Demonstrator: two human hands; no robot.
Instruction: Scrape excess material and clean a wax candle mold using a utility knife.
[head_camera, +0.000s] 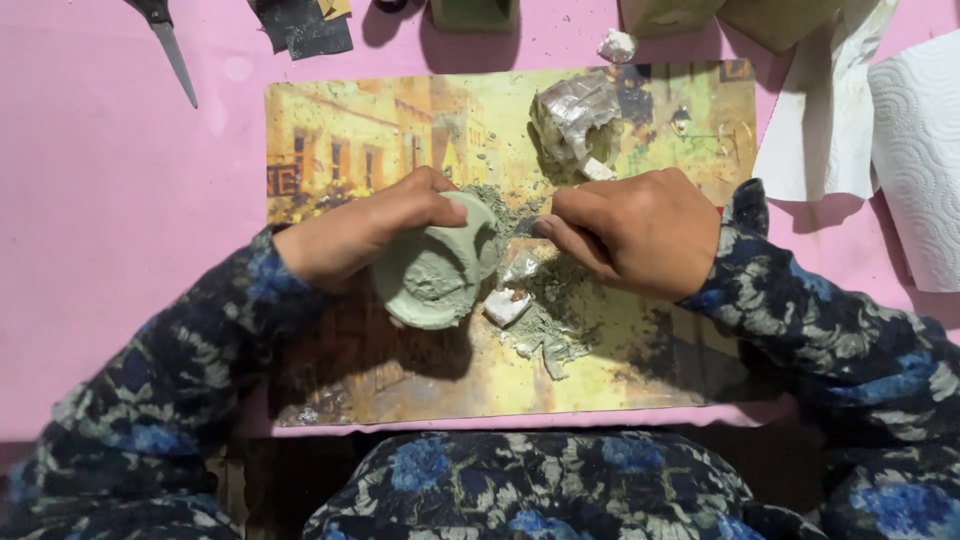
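Up and left of the grip, a knife (172, 52) lay on the pink table (110, 200) near dark sandpaper scraps (305, 27). Just above it sat a crumpled foil-like wad (575, 118), with a small white lump (617, 45) beyond. Far right lay a paper towel roll (920, 160) and a white sheet (815, 140).

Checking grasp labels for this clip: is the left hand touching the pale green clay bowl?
Touching. The head view shows the left hand with its fingers wrapped over the rim of the pale green clay bowl, no gap visible.
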